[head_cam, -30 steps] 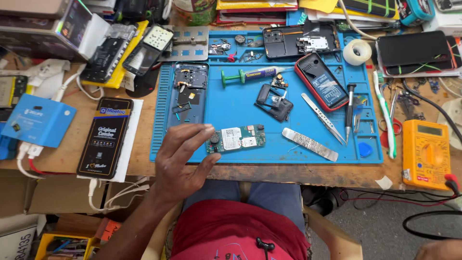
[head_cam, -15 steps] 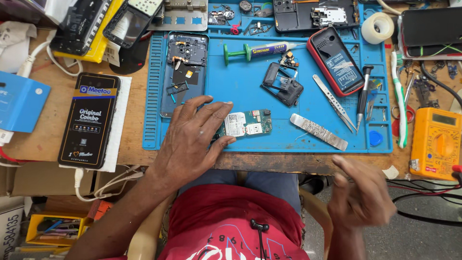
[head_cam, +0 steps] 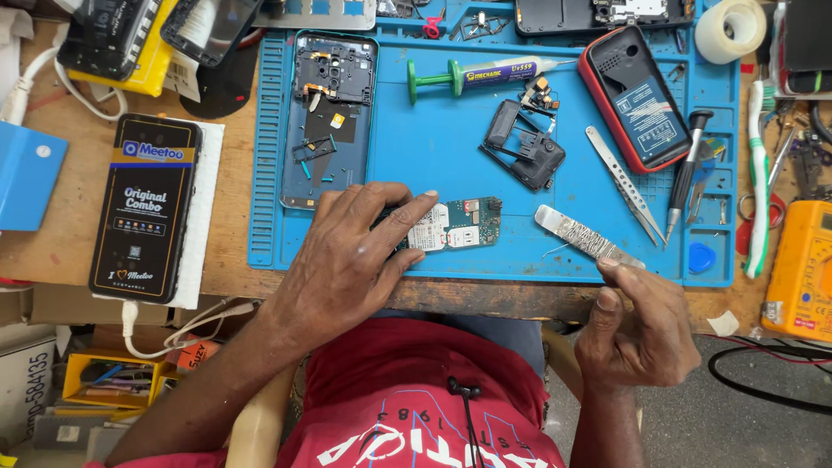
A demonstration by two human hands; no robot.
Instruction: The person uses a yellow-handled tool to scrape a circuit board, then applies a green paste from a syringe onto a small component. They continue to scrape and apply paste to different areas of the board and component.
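My left hand (head_cam: 355, 251) lies on the blue work mat (head_cam: 416, 147) near its front edge. Its index finger and thumb grip the left end of a small green circuit board (head_cam: 464, 224). My right hand (head_cam: 641, 325) is at the table's front edge with curled fingers. Its thumb and index finger pinch the near end of a silver wire-wrapped strip (head_cam: 581, 234), which lies on the mat to the right of the board.
On the mat are an opened phone back frame (head_cam: 329, 113), a green-handled tube (head_cam: 485, 76), a black frame part (head_cam: 524, 152), a red phone (head_cam: 637, 95), tweezers (head_cam: 624, 182) and a screwdriver (head_cam: 685, 165). A yellow multimeter (head_cam: 802, 260) is at right, a black box (head_cam: 147, 208) at left.
My right hand rose from the lower right and reached the strip's near end. My left hand slid further onto the circuit board. The view has moved closer to the mat.
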